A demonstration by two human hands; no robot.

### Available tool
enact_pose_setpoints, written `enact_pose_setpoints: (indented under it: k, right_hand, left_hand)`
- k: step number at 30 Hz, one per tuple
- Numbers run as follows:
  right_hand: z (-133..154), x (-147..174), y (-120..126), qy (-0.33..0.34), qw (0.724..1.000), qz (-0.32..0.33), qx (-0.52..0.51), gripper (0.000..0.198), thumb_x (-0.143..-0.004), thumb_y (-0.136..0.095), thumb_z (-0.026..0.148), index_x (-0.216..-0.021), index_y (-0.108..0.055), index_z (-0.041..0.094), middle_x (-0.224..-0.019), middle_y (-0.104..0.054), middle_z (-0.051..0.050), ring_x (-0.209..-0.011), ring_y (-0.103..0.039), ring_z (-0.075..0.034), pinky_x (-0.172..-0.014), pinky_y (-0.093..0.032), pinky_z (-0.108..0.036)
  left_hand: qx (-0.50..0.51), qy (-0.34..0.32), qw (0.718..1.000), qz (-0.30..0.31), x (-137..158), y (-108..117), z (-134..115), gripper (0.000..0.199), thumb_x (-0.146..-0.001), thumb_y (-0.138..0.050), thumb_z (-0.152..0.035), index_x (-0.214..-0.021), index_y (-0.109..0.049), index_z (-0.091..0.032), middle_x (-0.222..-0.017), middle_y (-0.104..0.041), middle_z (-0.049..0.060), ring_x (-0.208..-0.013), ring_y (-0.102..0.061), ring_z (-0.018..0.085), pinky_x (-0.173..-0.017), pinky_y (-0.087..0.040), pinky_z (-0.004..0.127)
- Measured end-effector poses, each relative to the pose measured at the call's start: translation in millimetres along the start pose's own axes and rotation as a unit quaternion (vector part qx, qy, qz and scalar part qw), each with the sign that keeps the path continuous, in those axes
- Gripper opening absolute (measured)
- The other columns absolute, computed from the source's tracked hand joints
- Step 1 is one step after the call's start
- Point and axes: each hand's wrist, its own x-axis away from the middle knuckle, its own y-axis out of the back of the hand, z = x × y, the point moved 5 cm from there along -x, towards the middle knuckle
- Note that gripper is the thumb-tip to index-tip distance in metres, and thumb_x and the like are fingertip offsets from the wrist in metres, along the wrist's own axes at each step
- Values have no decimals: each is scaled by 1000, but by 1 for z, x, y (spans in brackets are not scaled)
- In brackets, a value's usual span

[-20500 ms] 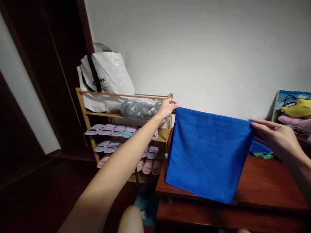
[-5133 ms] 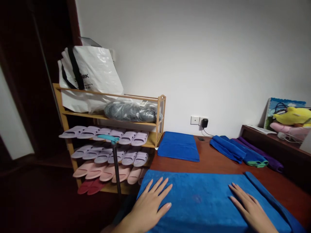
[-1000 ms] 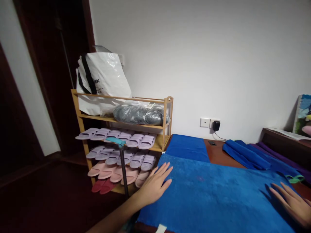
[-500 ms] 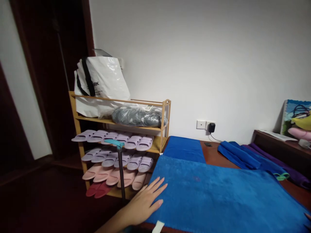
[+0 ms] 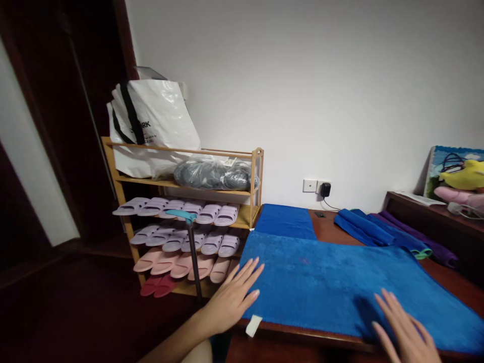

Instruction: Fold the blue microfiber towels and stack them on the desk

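Observation:
A blue towel (image 5: pixel 325 282) lies spread flat over a reddish-brown table (image 5: pixel 325 227), with a white tag (image 5: pixel 253 325) sticking out at its near left corner. My left hand (image 5: pixel 236 295) rests on the towel's left edge, its fingers stretched out. Over the near right part of the towel is my right hand (image 5: pixel 404 327), fingers apart and holding nothing; its shadow falls on the cloth beside it. Behind the towel lies a folded blue cloth (image 5: pixel 285 222), partly covered by the towel's far edge.
Left of the table stands a wooden shoe rack (image 5: pixel 257 191) with several slippers (image 5: pixel 227 215) and a white bag (image 5: pixel 162 116). A blue-topped pole (image 5: pixel 192 252) stands before it. More blue cloths (image 5: pixel 363 227) lie at the table's back right. A black charger (image 5: pixel 325 189) is plugged into the wall.
My right hand has come in from the right edge over the towel. My left hand stays at the towel's left edge. The view has shifted slightly.

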Motion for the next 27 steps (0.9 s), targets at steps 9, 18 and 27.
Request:
enact_pose_setpoints:
  k: [9,18,27]
  right_hand:
    - [77,19,-40,72,996,-36,25,63,-82,-48,43,-142,-33,31,-127,-55,2,-103,-61,-20,-82,-42,-34]
    - [78,20,-41,64,996,-49,24,69,-80,-50,38,-144,-28,24,-121,-59,0,-100,-62,-19,-83,-39,-36]
    - [79,25,-41,62,997,-37,20,71,-81,-49,43,-145,-25,23,-121,-60,-4,-102,-61,-21,-92,-33,-36]
  left_hand:
    - [57,32,996,67,9,-16,17,50,-97,-37,-45,-144,-23,-38,-153,-18,0,-139,-17,27,-110,-20,52]
    - [31,42,996,70,16,-11,17,48,-98,-34,-45,-144,-23,-40,-153,-16,0,-139,-13,31,-108,-13,58]
    - [6,50,994,99,24,-5,14,47,-99,-30,-45,-145,-20,-40,-153,-16,-1,-139,-12,32,-108,-16,57]
